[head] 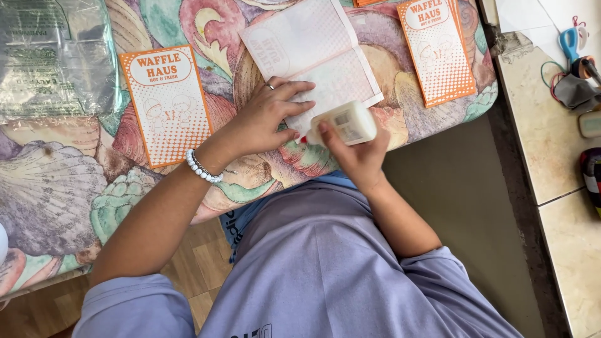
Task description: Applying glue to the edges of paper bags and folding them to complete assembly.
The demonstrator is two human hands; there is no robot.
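My left hand [266, 119] lies flat, fingers spread, on the near edge of an unfolded white paper sheet with an orange dot pattern [313, 56]. It wears a ring and a white bead bracelet. My right hand [357, 156] grips a white glue bottle [347, 122], tipped sideways, its red tip touching the paper's near edge beside my left fingertips.
Two finished orange-and-white paper sleeves lie on the shell-patterned tablecloth [56, 188], one at the left [168, 103], one at the upper right [436, 50]. A clear plastic bag [53, 56] sits at the far left. A stone ledge [551, 138] at the right holds scissors [571, 44] and small items.
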